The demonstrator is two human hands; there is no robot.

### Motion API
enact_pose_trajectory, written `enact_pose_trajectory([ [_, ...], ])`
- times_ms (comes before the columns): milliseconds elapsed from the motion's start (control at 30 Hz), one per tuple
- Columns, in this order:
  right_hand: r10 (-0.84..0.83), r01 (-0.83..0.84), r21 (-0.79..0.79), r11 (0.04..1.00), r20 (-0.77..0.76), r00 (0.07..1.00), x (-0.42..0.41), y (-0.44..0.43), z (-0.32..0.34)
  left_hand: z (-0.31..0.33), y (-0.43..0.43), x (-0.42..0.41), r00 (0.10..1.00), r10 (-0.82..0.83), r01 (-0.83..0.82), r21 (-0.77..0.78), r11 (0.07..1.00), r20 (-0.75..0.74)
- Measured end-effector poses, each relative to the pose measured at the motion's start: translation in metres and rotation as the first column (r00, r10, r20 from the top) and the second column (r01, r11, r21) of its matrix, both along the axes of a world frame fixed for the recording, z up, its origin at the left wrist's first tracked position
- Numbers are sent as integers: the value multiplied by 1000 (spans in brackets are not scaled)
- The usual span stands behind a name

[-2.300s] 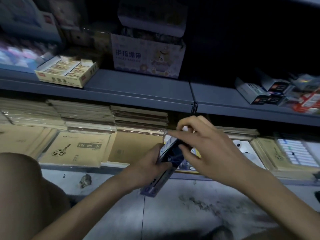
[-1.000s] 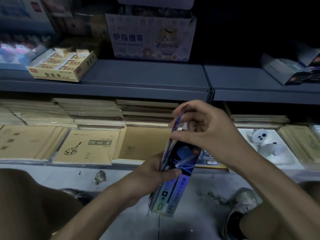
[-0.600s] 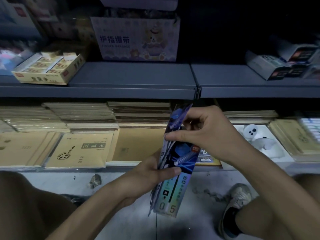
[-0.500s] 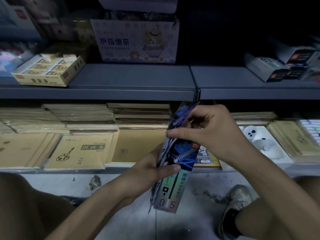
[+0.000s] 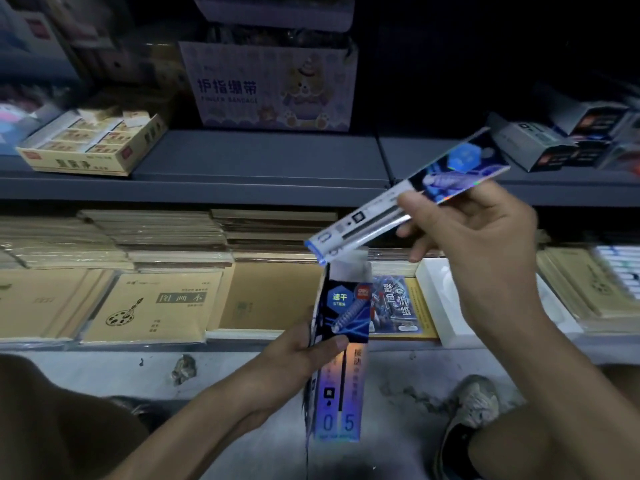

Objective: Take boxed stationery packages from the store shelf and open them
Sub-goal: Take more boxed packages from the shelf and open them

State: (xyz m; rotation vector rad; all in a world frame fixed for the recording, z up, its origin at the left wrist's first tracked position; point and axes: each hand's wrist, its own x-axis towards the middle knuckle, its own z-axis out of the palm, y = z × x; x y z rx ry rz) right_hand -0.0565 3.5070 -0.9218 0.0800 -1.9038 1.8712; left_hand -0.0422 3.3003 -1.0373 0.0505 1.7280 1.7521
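The right hand [image 5: 485,258] pinched the slim box [image 5: 363,221], which slanted up-right from the upright carton [image 5: 346,306] gripped by the left hand [image 5: 294,355].

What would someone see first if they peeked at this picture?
The shiny blue box stands upright low in the middle with its top flap open, held by the left grip. Next, a matching box tilts up to the right in the right grip. Behind them, a pale carton with a cartoon bear sits on the upper shelf.
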Motion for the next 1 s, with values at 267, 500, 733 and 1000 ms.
enact_pose_trajectory([
  [267,-188,199,233,952,-69,980,22,2,-3,3,-3,-3,940,106,-143,-93,985,-325],
  [500,-190,73,383,921,277,942,12,20,-28,-4,-4,-6,834,103,-171,-76,982,-542],
  [733,-230,388,601,698,-325,917,40,-1,-16,-15,-5,-7,741,87,-234,-134,963,-666],
  [1000,-212,156,529,834,47,976,29,-3,-26,-10,-6,-6,543,-49,-356,-282,891,-839],
])
